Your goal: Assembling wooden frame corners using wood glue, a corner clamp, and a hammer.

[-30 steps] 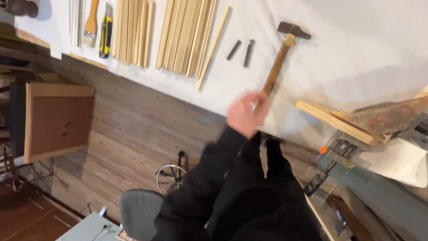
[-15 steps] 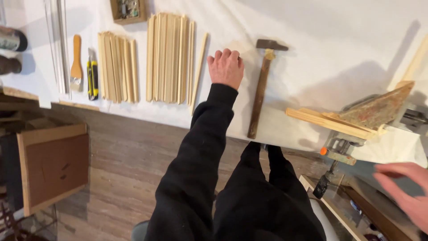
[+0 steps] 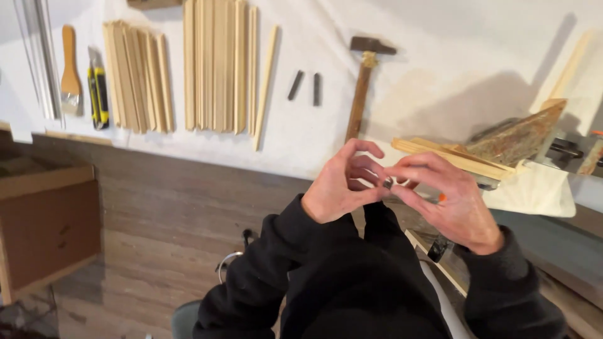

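While pinched between both hands' fingertips, small dark piece [image 3: 388, 184] sits midway, above lap, off bench [image 3: 440, 56]. Left hand [image 3: 342, 185] and right hand [image 3: 443, 201] equally near, grips pressed together on it; long axis unclear.

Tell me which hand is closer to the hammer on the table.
Left. The left hand sits just below the hammer, near its handle end; the right hand is farther off, below and to its right.
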